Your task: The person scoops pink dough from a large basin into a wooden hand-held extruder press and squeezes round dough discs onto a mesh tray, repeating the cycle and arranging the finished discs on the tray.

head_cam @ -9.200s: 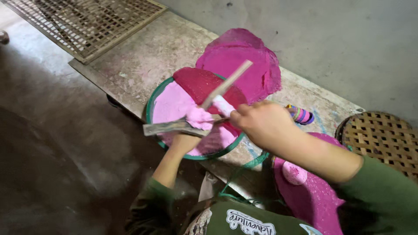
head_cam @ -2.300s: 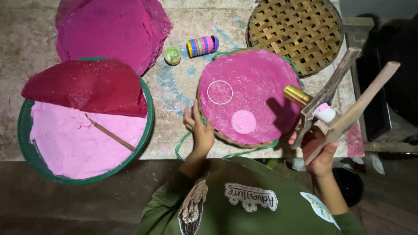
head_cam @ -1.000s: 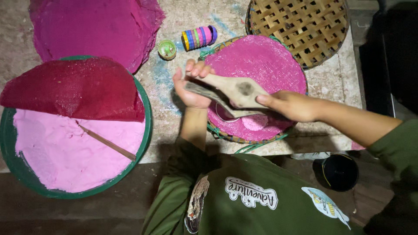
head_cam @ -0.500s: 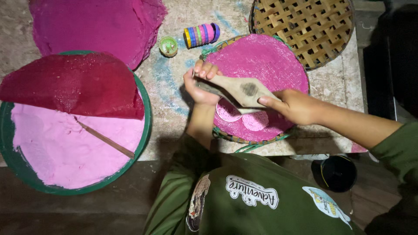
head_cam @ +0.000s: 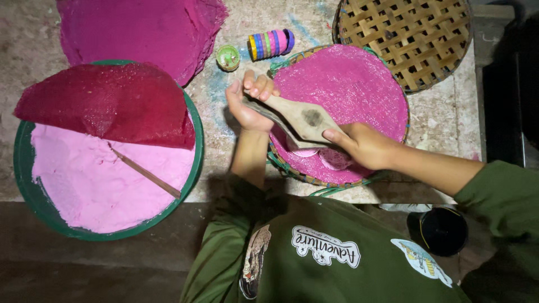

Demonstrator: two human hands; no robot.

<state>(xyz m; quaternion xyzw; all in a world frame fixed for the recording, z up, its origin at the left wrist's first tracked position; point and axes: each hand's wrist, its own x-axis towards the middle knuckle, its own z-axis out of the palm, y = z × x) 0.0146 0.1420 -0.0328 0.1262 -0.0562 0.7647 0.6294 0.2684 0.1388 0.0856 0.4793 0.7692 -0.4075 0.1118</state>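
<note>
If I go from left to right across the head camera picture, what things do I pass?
Green basin of pink powder → small green cup → left hand → wooden mould → right hand → bare woven bamboo tray.

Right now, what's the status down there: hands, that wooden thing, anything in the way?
Left hand and right hand both grip the wooden press. It hovers over the pink-lined tray, above pale discs. Nothing blocks it.

Magenta cloth (head_cam: 359, 84) over a woven tray, pale pink powder (head_cam: 95, 179) in a green basin (head_cam: 193, 168), dark red sheet (head_cam: 112, 106) — rainbow-striped spool (head_cam: 272, 44), tan lattice basket (head_cam: 410, 39), olive-green shirt (head_cam: 314, 258), brown wooden mould (head_cam: 300, 115).
</note>
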